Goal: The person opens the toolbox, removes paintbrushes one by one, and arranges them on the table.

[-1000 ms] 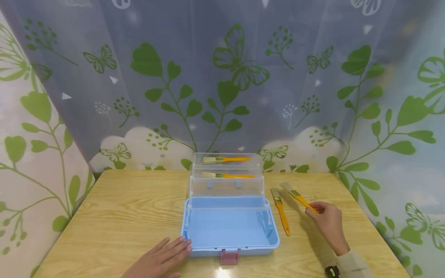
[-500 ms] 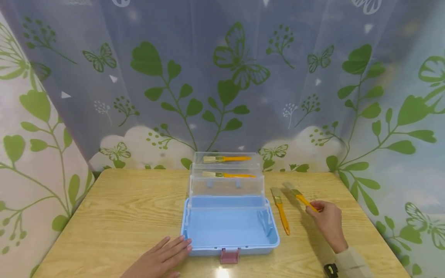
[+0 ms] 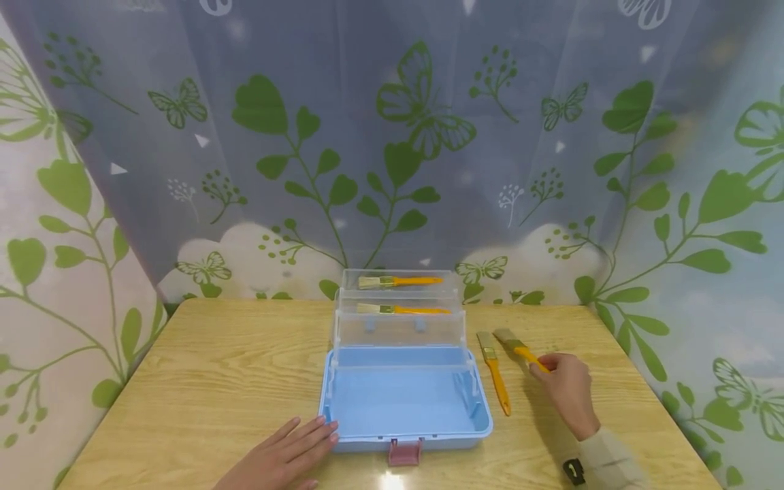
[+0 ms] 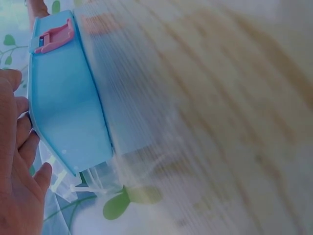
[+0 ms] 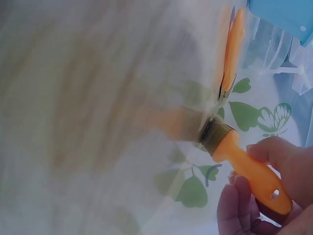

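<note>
Table (image 3: 233, 354) with one box (image 3: 361, 444), four brushes (image 3: 499, 382); right hand (image 3: 566, 389) around one, left hand (image 3: 284, 451) extended

blue-grey backdrop (image 3: 514, 150), green leaf, butterfly print (image 3: 401, 163); wood-grain table (image 3: 233, 367), glare (image 3: 392, 482) on near side.

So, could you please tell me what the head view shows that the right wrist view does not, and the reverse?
Only the head view shows the left hand on the blue box, the pink latch, the upper stowed brush and the lower stowed brush.

Only the right wrist view shows the hole in the held brush.

Both show the right hand gripping that brush, the loose brush and at least part of the box.
</note>
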Available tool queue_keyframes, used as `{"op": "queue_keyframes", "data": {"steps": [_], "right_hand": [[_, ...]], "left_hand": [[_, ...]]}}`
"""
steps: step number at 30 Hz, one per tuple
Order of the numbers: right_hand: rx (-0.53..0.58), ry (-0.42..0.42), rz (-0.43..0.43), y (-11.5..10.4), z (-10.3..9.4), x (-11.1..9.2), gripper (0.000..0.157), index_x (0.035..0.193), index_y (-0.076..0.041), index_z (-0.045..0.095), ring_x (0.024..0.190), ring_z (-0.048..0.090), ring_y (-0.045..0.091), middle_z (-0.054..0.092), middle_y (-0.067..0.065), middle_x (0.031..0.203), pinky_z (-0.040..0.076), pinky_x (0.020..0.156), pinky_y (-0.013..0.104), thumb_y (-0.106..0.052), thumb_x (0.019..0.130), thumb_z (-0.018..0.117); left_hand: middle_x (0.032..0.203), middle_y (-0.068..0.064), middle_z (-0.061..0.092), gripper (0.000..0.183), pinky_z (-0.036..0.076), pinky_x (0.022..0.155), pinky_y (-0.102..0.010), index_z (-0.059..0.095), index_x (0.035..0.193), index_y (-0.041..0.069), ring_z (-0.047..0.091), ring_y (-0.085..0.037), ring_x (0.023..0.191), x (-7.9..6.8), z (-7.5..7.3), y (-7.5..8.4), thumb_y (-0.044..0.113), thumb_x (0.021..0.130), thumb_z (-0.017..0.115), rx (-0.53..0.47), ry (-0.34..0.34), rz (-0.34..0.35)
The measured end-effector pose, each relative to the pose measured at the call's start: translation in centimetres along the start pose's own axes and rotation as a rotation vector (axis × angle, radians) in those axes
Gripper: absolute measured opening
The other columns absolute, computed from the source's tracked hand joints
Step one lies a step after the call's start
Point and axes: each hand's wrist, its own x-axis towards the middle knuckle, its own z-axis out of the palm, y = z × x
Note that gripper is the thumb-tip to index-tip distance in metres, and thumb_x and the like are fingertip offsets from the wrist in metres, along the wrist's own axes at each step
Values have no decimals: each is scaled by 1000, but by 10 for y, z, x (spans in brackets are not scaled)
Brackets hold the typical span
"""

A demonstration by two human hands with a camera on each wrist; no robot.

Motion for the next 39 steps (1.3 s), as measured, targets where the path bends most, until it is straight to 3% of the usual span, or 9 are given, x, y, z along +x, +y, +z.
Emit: {"op": "queue_keyframes", "data": {"steps": [10,23,39], "right_hand": [[18,-73,50,0,3,1,24,85,8,76,61,66,18,74,16,76,53,55,33,-16,83,78],[18,-187,91,-1,4,1,23,79,6,74,56,58,15,72,14,73,47,50,29,-15,82,81],[-10,-286,103,4,5,0,23,77,2,73,56,59,16,70,8,70,51,53,32,-19,82,81]], "left_hand": [[171,0,13,73,0,127,-26,29,161,9,8,-12,158,1,2,-1,45,103,56,18,26,14],[170,-1,20,68,1,127,-26,35,159,9,11,-12,158,1,2,0,45,104,53,6,39,14],[171,2,10,77,-3,126,-25,28,162,10,5,-11,158,-1,0,0,43,100,62,0,-10,-1]]}}
